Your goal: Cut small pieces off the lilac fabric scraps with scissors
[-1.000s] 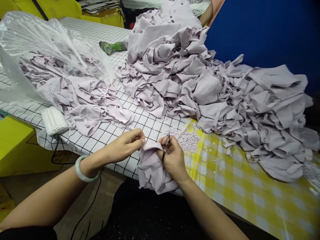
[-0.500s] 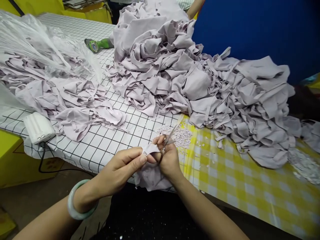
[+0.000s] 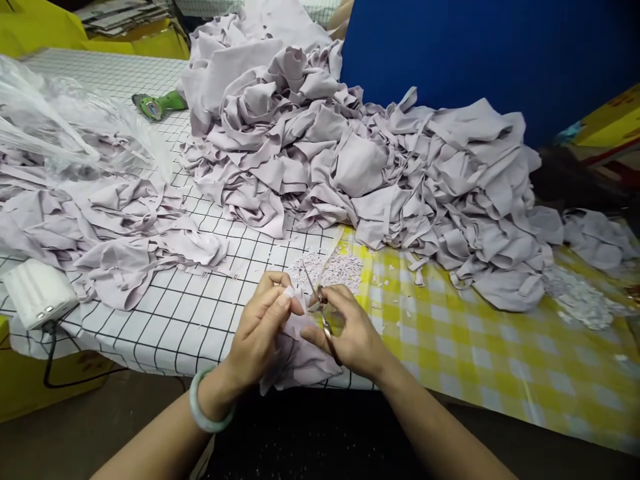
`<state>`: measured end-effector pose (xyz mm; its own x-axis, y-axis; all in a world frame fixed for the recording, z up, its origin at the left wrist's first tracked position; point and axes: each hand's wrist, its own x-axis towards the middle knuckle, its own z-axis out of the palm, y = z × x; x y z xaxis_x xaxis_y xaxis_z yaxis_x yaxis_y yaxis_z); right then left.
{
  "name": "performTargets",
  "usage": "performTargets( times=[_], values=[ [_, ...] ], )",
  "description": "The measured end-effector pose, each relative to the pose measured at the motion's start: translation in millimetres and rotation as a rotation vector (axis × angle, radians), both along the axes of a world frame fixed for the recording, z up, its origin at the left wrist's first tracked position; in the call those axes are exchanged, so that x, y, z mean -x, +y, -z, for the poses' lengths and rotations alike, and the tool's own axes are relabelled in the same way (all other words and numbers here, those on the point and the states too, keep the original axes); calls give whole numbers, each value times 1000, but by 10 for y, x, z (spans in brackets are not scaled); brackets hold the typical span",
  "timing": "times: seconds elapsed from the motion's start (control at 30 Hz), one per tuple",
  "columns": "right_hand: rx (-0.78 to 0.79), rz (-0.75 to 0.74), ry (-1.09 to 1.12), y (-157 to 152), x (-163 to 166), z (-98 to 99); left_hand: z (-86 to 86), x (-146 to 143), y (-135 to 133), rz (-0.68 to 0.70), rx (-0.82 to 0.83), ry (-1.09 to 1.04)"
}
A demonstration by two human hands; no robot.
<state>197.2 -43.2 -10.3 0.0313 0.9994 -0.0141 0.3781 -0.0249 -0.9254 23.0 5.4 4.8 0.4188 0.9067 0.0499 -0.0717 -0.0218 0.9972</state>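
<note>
My left hand (image 3: 263,327) pinches the top edge of a pale lilac fabric piece (image 3: 295,357) that hangs over the table's near edge. My right hand (image 3: 353,333) grips small thread scissors (image 3: 320,310), their blades open and pointing up-left at the pinched edge. A green-white bangle (image 3: 205,413) circles my left wrist. Just beyond the hands lies a small heap of tiny fabric snippets (image 3: 330,267).
A large pile of lilac fabric pieces (image 3: 360,153) fills the table's middle and right. A smaller pile (image 3: 115,227) lies left, beside a clear plastic bag (image 3: 55,120). A white power bank (image 3: 37,293) with cable sits at the left edge. A green tool (image 3: 157,105) lies farther back.
The view has swung right, so everything sits further left in frame. My hands have drawn closer together, and the scissor blades now stand open at the fabric edge.
</note>
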Motion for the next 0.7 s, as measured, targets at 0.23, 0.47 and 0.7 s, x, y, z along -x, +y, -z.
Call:
performTargets(
  times=[0.23,0.47,0.7],
  values=[
    [-144,-41,-331,-204,-325,-47,20,-237,-59,142,-88,42],
    [-240,-6,-387,-224,-381,13,107,-330,-93,169,-92,92],
    [-234,11,-373,-228,-402,31,122,-368,-100,194,-87,100]
  ],
)
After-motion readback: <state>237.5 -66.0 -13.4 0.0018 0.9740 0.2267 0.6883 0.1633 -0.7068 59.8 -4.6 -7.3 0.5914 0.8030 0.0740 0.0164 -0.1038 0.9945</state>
